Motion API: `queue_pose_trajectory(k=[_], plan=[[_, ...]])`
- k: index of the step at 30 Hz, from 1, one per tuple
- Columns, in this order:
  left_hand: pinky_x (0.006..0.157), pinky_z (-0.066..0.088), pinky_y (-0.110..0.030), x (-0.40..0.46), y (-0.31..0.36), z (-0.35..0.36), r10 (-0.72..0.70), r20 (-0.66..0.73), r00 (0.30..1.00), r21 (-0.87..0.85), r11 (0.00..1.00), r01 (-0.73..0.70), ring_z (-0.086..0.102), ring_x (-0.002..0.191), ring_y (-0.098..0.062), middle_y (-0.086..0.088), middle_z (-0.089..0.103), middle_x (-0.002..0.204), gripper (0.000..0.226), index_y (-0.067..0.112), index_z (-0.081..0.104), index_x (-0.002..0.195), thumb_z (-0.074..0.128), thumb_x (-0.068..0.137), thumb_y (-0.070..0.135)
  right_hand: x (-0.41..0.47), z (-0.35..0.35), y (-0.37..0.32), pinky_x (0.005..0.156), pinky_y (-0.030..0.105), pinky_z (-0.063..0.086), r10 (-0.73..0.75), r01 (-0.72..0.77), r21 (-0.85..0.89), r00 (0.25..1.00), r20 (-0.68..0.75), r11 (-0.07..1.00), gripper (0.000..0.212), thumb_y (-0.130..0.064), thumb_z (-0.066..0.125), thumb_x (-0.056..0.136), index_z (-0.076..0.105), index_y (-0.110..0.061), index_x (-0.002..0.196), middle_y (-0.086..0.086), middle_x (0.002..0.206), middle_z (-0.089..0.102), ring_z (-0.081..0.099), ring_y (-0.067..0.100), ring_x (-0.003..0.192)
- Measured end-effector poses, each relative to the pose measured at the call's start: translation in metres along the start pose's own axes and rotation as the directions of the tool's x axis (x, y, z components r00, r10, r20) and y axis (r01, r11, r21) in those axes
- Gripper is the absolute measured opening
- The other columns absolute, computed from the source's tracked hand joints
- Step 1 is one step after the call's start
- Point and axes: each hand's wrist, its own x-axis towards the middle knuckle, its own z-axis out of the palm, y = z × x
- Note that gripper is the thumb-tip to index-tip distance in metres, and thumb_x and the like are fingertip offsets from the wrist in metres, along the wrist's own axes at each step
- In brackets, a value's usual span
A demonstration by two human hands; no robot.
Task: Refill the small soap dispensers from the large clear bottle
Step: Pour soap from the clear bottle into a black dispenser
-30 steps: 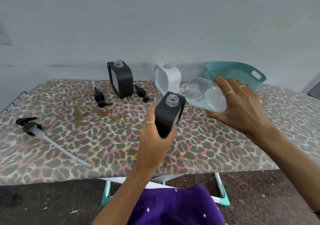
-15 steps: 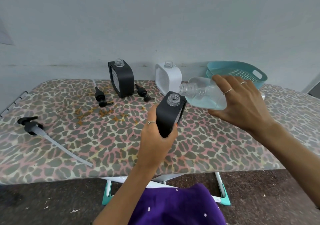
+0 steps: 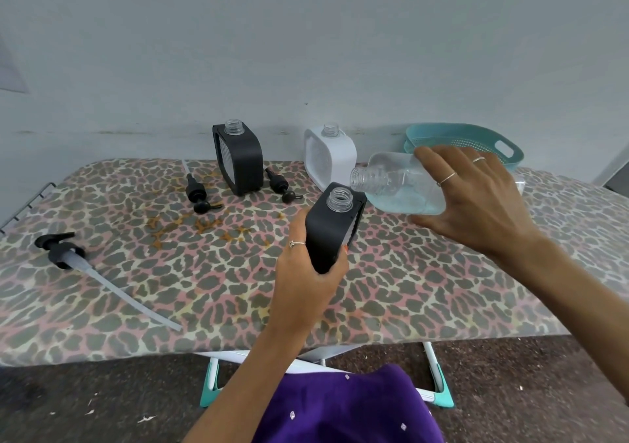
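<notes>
Leopard-print board, L hand grips black dispenser, R hand grips clear bottle nr far edge

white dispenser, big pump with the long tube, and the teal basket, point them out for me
white dispenser [image 3: 335, 163], head view, on its right side wall
big pump [image 3: 61, 250], head view, on its black collar
teal basket [image 3: 452, 131], head view, on its back rim

No text, label, brand, number or sign can be read on anything in the picture.
</notes>
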Motion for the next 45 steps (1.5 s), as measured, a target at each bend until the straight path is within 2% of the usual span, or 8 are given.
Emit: queue_pose_trajectory(k=[6,10,15,18,22,30,38,45], plan=[[0.077,0.051,-0.014,0.0001,0.0004,-0.0001,0.004,-0.006,1.0,0.003,1.0,-0.004,0.062,0.097,-0.008,0.002,0.062,0.11,0.06,0.024,0.038,0.131,0.071,0.082,0.017,0.0019,-0.0012,0.0001,0.073,0.048,0.047,-0.018,0.018,-0.013,1.0,-0.007,1.0,0.076,-0.038,0.084,0.061,0.048,-0.01,0.122,0.019,0.108,0.063,0.062,0.041,0.089],[0.074,0.051,-0.013,-0.0001,-0.0005,-0.0003,0.006,-0.002,1.0,0.011,1.0,-0.006,0.062,0.093,-0.008,0.001,0.063,0.106,0.06,0.02,0.038,0.133,0.071,0.082,0.016,0.0024,-0.001,-0.0005,0.074,0.049,0.047,-0.034,0.034,-0.012,0.999,-0.015,0.999,0.076,-0.039,0.083,0.062,0.046,-0.011,0.122,0.02,0.109,0.063,0.062,0.042,0.092],[0.064,0.042,-0.004,-0.0003,0.0004,-0.0005,0.02,-0.015,1.0,0.058,0.998,-0.019,0.058,0.076,-0.003,0.003,0.058,0.091,0.058,0.016,0.041,0.132,0.071,0.082,0.017,0.0036,-0.0011,-0.0003,0.073,0.048,0.047,-0.047,0.047,-0.01,0.998,-0.03,0.999,0.078,-0.036,0.084,0.06,0.044,-0.011,0.122,0.021,0.108,0.063,0.062,0.043,0.091],[0.064,0.043,-0.006,-0.0002,0.0007,-0.0006,0.017,-0.011,1.0,0.056,0.998,-0.017,0.058,0.078,-0.005,0.001,0.061,0.094,0.057,0.019,0.041,0.13,0.071,0.082,0.018,0.0043,-0.0013,0.0003,0.073,0.05,0.047,-0.052,0.052,-0.01,0.998,-0.025,0.999,0.08,-0.036,0.086,0.058,0.045,-0.011,0.122,0.022,0.108,0.063,0.062,0.043,0.091],[0.068,0.044,-0.006,-0.0004,0.0021,-0.0005,0.022,-0.019,1.0,0.05,0.999,-0.021,0.059,0.086,-0.001,0.004,0.061,0.098,0.058,0.026,0.038,0.128,0.071,0.082,0.017,0.0047,-0.0019,0.0013,0.074,0.05,0.047,-0.058,0.058,-0.021,0.998,-0.024,0.998,0.08,-0.036,0.086,0.059,0.044,-0.012,0.123,0.021,0.109,0.063,0.062,0.043,0.092],[0.061,0.04,-0.003,-0.0004,0.0014,-0.0012,0.029,-0.01,1.0,0.089,0.996,-0.028,0.055,0.071,-0.003,0.001,0.058,0.091,0.059,0.014,0.04,0.132,0.071,0.081,0.017,0.0051,-0.0035,0.0022,0.076,0.052,0.047,-0.064,0.063,-0.024,0.997,-0.032,0.998,0.08,-0.035,0.086,0.06,0.043,-0.013,0.123,0.022,0.108,0.063,0.062,0.043,0.093],[0.062,0.039,0.0,0.0001,0.0036,-0.0019,0.041,-0.011,0.999,0.111,0.993,-0.039,0.054,0.07,-0.004,0.0,0.057,0.092,0.061,0.009,0.041,0.133,0.072,0.081,0.015,0.0059,-0.0047,0.0034,0.074,0.051,0.047,-0.082,0.08,-0.038,0.996,-0.044,0.996,0.084,-0.036,0.09,0.056,0.044,-0.013,0.122,0.021,0.106,0.063,0.063,0.043,0.091],[0.065,0.04,-0.001,0.0002,0.0021,-0.001,0.045,-0.02,0.999,0.115,0.992,-0.042,0.055,0.075,-0.008,-0.004,0.061,0.096,0.061,0.009,0.041,0.132,0.072,0.08,0.015,0.0066,-0.004,0.0033,0.074,0.048,0.047,-0.105,0.101,-0.051,0.991,-0.082,0.994,0.075,-0.036,0.083,0.062,0.045,-0.012,0.121,0.02,0.103,0.064,0.063,0.041,0.088]])
